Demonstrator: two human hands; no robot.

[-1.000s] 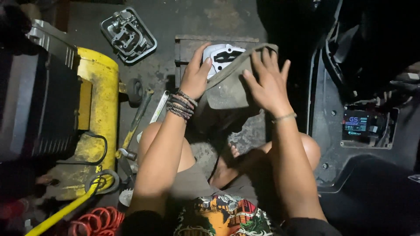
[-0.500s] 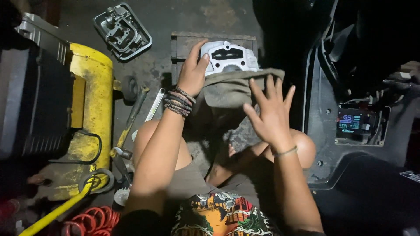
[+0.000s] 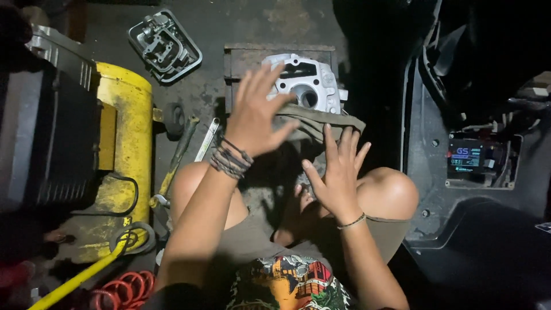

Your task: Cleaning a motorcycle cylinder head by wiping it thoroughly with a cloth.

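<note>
I see a dark, stained concrete floor [image 3: 201,95] crowded by a yellow tank [image 3: 123,149], while my left hand [image 3: 255,115] and right hand [image 3: 336,172] hover with fingers spread wide, empty, over an olive rag [image 3: 321,123] draped against a metal engine part [image 3: 304,86].

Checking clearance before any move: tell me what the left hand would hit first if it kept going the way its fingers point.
Probably the silver engine part. The left hand points up and away, its fingertips already overlapping that part's near edge; how high the hand hovers above it is unclear.

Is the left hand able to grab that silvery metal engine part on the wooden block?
Probably yes. The left hand hovers open right beside the silvery metal engine part, with only the edge of the olive cloth lying below it.
</note>
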